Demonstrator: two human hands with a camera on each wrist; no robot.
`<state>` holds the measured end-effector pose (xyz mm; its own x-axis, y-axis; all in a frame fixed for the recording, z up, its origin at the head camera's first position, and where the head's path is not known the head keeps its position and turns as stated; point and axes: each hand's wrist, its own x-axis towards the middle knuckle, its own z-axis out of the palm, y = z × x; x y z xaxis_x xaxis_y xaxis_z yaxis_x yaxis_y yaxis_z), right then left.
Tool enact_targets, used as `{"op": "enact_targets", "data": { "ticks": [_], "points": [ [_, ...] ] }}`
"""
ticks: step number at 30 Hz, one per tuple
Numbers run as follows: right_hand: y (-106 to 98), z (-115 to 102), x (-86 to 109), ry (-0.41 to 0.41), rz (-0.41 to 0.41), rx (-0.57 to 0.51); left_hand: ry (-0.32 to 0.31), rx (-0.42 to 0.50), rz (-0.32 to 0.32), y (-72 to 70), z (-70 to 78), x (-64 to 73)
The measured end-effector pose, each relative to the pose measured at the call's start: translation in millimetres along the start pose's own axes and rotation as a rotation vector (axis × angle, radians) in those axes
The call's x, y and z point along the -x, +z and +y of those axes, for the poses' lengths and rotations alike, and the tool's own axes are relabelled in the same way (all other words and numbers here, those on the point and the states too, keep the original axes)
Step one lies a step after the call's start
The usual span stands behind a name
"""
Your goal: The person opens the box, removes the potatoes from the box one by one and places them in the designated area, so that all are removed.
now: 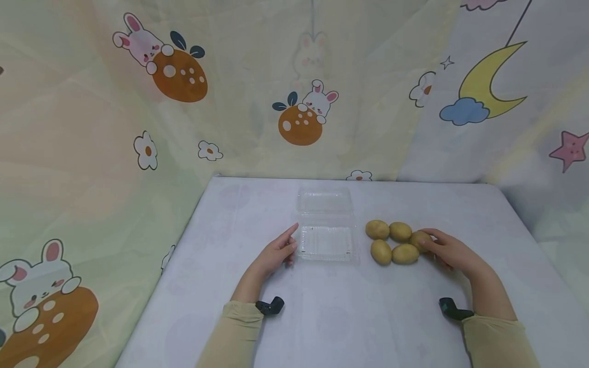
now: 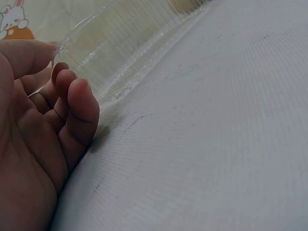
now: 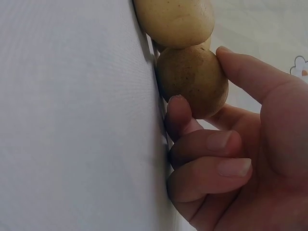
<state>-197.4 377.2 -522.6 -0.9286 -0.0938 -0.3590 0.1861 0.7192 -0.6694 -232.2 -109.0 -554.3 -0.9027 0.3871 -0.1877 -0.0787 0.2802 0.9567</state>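
Note:
A clear plastic clamshell box lies opened flat on the table, its lid half toward the back. At its left edge, my left hand pinches the rim between thumb and fingers; in the left wrist view the other fingers curl beside the box wall. To the right of the box, several yellow-brown potatoes sit close together. My right hand grips the rightmost potato, thumb on one side and fingers on the other. That potato touches a neighbouring potato and rests low by the table surface.
A white cloth covers the table. Behind it hangs a fabric backdrop printed with rabbits, flowers and a moon. Black wrist cameras are strapped on both wrists.

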Motion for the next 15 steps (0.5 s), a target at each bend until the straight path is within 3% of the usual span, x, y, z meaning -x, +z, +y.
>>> {"op": "enact_targets", "data": {
  "ticks": [15],
  "points": [
    [1.2,-4.3,1.1,-0.002,-0.001,-0.012,-0.001,-0.006,0.000,0.5,2.5,2.1]
  ]
}}
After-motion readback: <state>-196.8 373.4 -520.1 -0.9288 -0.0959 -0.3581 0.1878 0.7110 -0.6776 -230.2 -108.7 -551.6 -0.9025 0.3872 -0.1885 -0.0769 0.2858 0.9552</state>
